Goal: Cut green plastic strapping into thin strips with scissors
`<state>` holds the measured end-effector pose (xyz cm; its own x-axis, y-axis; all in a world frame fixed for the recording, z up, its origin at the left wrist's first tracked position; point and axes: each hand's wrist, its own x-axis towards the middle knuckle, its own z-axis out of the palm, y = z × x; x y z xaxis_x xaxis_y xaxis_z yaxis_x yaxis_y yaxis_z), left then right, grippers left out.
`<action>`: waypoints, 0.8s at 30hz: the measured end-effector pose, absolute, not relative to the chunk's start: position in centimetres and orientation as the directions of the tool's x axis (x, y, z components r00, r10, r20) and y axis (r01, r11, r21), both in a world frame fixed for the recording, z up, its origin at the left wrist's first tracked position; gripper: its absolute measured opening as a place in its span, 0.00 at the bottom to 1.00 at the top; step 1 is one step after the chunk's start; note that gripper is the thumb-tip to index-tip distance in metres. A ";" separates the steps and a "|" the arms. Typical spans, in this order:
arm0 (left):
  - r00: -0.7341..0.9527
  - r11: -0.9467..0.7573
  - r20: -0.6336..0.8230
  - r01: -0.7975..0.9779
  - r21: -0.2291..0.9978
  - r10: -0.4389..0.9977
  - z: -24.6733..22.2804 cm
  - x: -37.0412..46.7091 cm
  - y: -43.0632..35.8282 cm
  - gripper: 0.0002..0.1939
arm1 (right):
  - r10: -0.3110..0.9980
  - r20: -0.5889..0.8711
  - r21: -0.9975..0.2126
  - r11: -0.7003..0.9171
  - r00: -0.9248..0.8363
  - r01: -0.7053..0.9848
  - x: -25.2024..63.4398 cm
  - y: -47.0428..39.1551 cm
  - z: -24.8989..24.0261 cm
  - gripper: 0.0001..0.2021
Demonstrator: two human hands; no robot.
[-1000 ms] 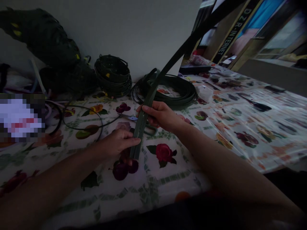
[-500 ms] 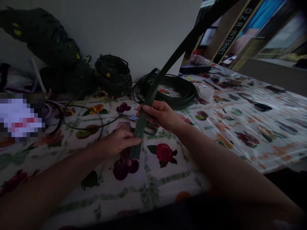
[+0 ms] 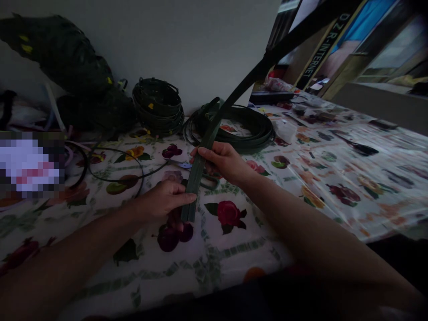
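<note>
A long, flat dark green strip (image 3: 195, 178) slants up from the middle of the table and leaves the picture at the upper right. Close to its lower end, my left hand (image 3: 170, 198) pinches it, thumb on top and fingers partly hidden beneath. Higher up, my right hand (image 3: 222, 160) grips the same strip with its thumb across the front. Fine lengthwise lines mark the strip's surface near its cut end. Behind my hands lies a pair of scissors (image 3: 210, 183), partly covered by the strip and my right hand.
A loose coil of green strips (image 3: 257, 133) lies behind my right hand. Left of it stand stacked dark round baskets or coils (image 3: 157, 107) and a large dark woven bundle (image 3: 73, 58). A black-handled tool (image 3: 364, 148) rests on the right of the fruit-patterned tablecloth (image 3: 234, 263).
The strip's upper part has swung slightly to the right, and a kink or fold now shows along it. Both hands keep their hold in nearly the same place.
</note>
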<state>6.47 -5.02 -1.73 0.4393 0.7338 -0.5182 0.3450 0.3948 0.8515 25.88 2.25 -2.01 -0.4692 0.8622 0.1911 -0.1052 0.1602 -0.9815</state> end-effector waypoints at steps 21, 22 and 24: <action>0.296 -0.021 -0.083 0.332 0.943 0.951 0.8 3.7 -2.8 0.19 | 0.712 0.029 -0.993 -0.061 -0.702 -0.102 23.5 -0.9 -2.1 0.18; 0.297 -0.055 -0.034 0.286 0.957 0.954 0.8 3.8 -2.7 0.18 | 0.690 0.014 -0.993 -0.076 -0.723 -0.092 23.3 -1.1 -2.4 0.18; 0.311 -0.069 -0.009 0.241 0.968 0.950 0.8 4.4 -2.9 0.18 | 0.662 -0.003 -0.991 -0.104 -0.749 -0.088 22.8 -1.4 -3.0 0.19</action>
<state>4.39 -2.87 0.75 0.3109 0.9504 -0.0093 0.2405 -0.0692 0.9682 22.85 -1.41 -3.02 -0.7492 0.6624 -0.0028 -0.0883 -0.1040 -0.9907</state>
